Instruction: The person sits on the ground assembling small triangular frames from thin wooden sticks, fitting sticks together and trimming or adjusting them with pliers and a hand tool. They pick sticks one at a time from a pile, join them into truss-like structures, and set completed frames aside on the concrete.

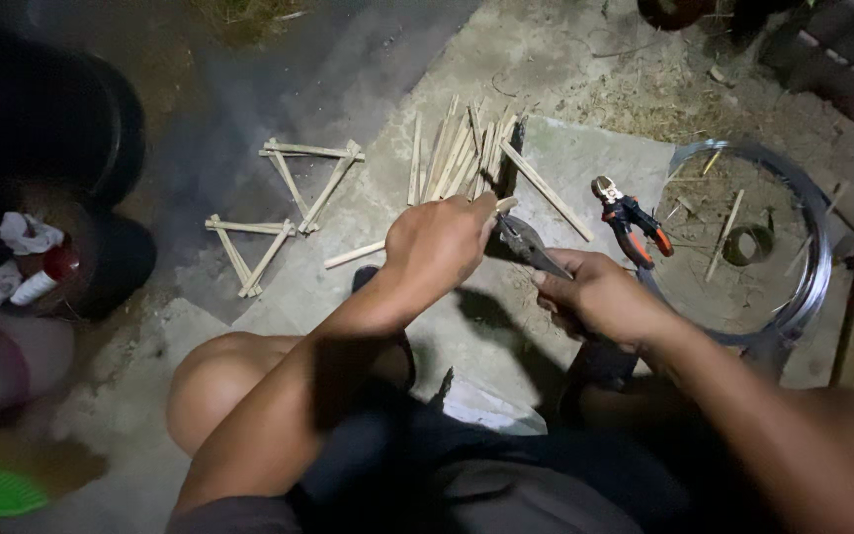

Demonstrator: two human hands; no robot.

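Observation:
My left hand [442,240] pinches the end of a thin bamboo stick [504,205] just in front of a pile of cut bamboo sticks [462,156] on the concrete floor. My right hand [600,294] grips the handles of dark metal pliers [529,244], whose jaws point up toward the stick held by the left hand. The two hands are close together, above my bent knees.
Two finished stick triangles [308,178] [247,247] lie to the left. Red-and-black pliers [633,220] rest beside a coil of wire [814,287]. A loose stick [355,255] lies near my left wrist. Dark tyres [101,148] stand at far left.

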